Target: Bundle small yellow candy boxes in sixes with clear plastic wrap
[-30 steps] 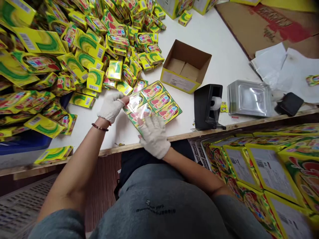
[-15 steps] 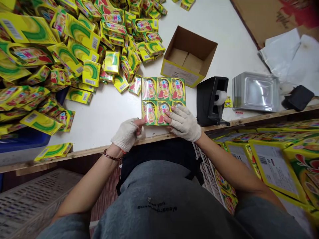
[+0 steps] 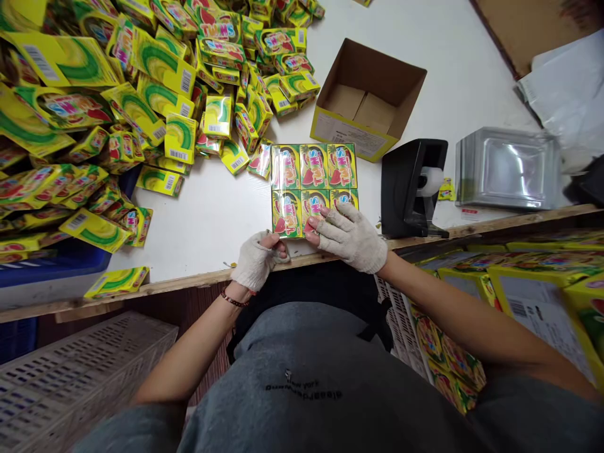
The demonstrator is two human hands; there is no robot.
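A clear-wrapped block of several yellow-green candy boxes (image 3: 313,182) lies flat near the table's front edge. My gloved right hand (image 3: 352,237) rests on its near right corner, fingers stretched over the boxes. My gloved left hand (image 3: 257,259) is curled at the block's near left corner, fingers pinched against the wrap at its edge. Both hands touch the block.
A big heap of loose candy boxes (image 3: 141,94) covers the table's left and back. An open cardboard box (image 3: 368,100) stands behind the block. A black tape dispenser (image 3: 413,185) and a metal scale (image 3: 507,167) sit to the right. Stacked cartons (image 3: 519,296) are at lower right, a plastic crate (image 3: 70,377) at lower left.
The wrapped block went from tilted in both hands to lying square on the table. My left hand dropped to its near left corner; my right hand settled on the near right corner.
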